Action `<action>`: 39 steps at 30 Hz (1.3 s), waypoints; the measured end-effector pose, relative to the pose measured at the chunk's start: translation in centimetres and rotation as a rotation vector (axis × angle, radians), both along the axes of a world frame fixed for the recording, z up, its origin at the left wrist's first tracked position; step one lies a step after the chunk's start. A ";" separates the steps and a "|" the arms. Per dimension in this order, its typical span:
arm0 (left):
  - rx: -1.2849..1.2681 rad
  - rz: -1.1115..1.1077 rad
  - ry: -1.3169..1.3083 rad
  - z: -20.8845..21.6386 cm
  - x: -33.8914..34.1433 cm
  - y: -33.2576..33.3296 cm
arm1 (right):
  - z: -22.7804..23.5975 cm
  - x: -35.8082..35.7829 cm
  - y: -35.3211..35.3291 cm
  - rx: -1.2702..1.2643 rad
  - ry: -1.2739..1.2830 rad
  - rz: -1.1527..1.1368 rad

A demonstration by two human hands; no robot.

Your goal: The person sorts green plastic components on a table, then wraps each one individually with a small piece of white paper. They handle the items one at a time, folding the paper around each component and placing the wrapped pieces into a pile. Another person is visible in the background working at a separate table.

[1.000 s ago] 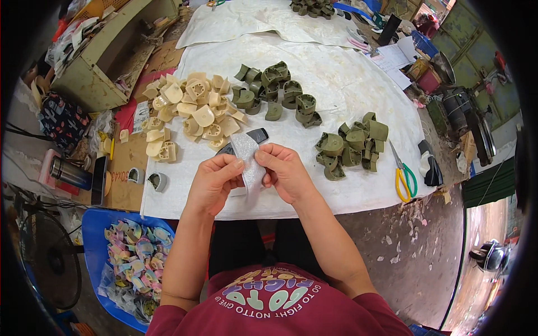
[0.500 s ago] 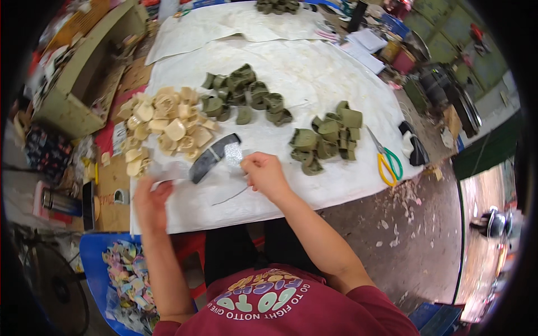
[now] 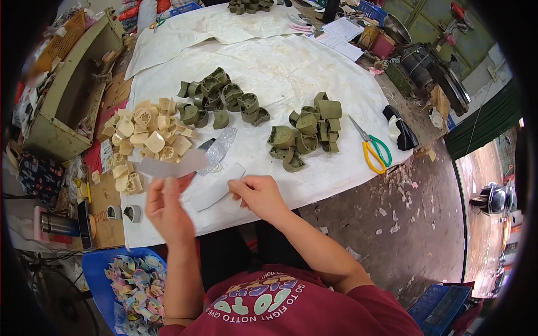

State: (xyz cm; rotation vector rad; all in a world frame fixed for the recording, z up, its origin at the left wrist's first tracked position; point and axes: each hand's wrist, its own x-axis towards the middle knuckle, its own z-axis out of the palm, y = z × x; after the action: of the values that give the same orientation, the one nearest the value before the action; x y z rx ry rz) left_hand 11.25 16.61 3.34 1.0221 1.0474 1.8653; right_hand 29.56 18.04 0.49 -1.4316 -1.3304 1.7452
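Between the fingers of my left hand (image 3: 170,211) is the near edge of a curved, translucent greyish strip (image 3: 175,163), held up over the table. A small reddish patch shows beneath that strip, and I cannot make out what it is. My right hand (image 3: 259,194) is closed in a pinch at the edge of a curved white piece (image 3: 216,189) with a dark lower edge. Just beyond the hands lies a glittery silver strip (image 3: 223,147). It partly covers a black strip (image 3: 208,143), of which only an end shows.
Cream moulded pieces (image 3: 154,137) are heaped at left, with olive-green ones (image 3: 210,92) behind and another olive-green group (image 3: 308,131) at right. Scissors (image 3: 371,148) with yellow and green handles lie near the right edge. A blue bin (image 3: 95,269) of scraps stands below left.
My left hand has come inward, bringing the translucent strip over the table. My right hand has left the glittery strip, which now lies over the black one, and is at the white piece.
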 end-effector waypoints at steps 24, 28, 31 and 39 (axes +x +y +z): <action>0.248 -0.668 1.083 -0.2 12.4 10.6 | 2.8 10.6 -4.1 0.593 -0.035 -0.342; 0.204 -0.795 1.013 0.3 12.0 11.4 | 1.3 9.6 -1.7 0.655 -0.299 -0.224; 0.013 -0.797 0.453 0.1 11.0 12.0 | 1.1 9.3 -1.3 0.512 -0.231 -0.305; -0.376 -0.829 -0.351 0.2 8.3 6.8 | 4.0 8.5 -3.3 1.061 -0.509 -0.380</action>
State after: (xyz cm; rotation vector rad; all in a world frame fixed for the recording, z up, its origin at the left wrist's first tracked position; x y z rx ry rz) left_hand 19.53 23.42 3.52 0.7068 0.5888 1.0601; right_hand 38.02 14.71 4.52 -1.3301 -1.6843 0.2657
